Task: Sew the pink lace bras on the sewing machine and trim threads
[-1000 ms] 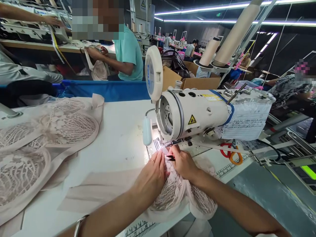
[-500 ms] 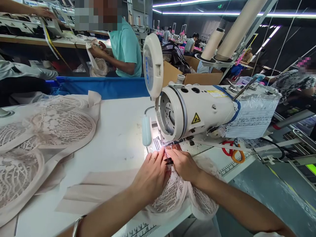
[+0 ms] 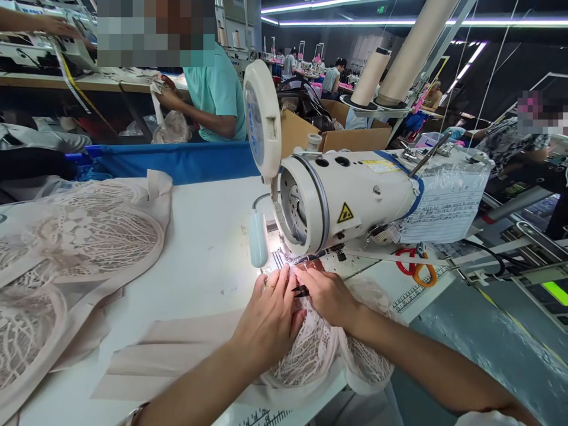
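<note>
Two hands are up close under the head of a white sewing machine (image 3: 350, 192), both on a beige lace piece (image 3: 306, 349). The left hand (image 3: 265, 319), ring on one finger, has its fingers bunched and stretched forward onto the cloth; can't tell if they're pinching it or just pressing. The right hand (image 3: 332, 300) is curled around a black pointed tool (image 3: 300, 291), tips poking out toward the left hand, with its fingertips down on the cloth right beside the left's.

The lace itself runs from the lit spot by the needle area back toward the person, bunched between the forearms and reaching the near table edge. Some plain beige cloth (image 3: 164, 346) lies flat left of it, partly behind the left forearm. Another lace piece (image 3: 110, 231) is spread out further left on the white table (image 3: 208, 236).

The machine's round end cover (image 3: 262, 118) is flipped up, and a pale blue lamp (image 3: 258, 239) hangs just below it. Red-and-orange scissors (image 3: 423, 271) sit right of the hands, near a written sheet (image 3: 444, 207) on the machine.
</note>
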Demonstrator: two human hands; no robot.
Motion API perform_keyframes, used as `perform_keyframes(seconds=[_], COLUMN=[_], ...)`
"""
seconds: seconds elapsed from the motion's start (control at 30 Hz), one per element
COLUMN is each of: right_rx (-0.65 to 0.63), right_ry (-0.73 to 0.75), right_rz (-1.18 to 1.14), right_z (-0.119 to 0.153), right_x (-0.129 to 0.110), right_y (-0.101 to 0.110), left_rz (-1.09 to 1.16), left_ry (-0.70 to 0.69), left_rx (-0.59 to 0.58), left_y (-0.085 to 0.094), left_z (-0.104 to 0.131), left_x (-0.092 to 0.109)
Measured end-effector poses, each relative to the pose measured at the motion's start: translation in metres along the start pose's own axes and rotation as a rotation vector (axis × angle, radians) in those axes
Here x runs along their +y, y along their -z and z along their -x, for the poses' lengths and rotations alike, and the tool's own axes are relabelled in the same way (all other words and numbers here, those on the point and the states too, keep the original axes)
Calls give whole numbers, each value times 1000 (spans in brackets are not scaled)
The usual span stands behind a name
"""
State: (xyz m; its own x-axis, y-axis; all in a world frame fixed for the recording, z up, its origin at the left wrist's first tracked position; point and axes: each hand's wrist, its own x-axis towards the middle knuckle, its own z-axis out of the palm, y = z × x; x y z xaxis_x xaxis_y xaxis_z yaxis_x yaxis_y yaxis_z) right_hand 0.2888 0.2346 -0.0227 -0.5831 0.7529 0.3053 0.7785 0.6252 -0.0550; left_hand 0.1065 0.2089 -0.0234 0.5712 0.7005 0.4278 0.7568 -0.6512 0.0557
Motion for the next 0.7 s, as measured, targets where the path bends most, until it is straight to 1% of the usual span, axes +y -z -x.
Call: perform_keyframes(seconds=[0.13,0.37,0.53,0.6,0.63,0.7], right_rx=[-35,-88,-173,-194,-189,-145], right_ry=[-45,-62,-175,-226,-236,-209], right_rz=[7,-22,-62,-81,-94,-136], right_z=[-3,-5,-10,-9,-8,-5], right_x=[-1,-2,-2,0,2,5], right_y=[3,4,10,12,13,14], left_rz=[-20,-33,-73,-120,-146,-186], left_ry=[-11,-9,-4,-55,-115,-253], left_rx=[-16,-4,29,44,36,-13], left_y=[1,1,1,2,2,4], left_z=[-1,-3,-2,-1,0,1], left_x=[-1,-1,-2,0,2,5])
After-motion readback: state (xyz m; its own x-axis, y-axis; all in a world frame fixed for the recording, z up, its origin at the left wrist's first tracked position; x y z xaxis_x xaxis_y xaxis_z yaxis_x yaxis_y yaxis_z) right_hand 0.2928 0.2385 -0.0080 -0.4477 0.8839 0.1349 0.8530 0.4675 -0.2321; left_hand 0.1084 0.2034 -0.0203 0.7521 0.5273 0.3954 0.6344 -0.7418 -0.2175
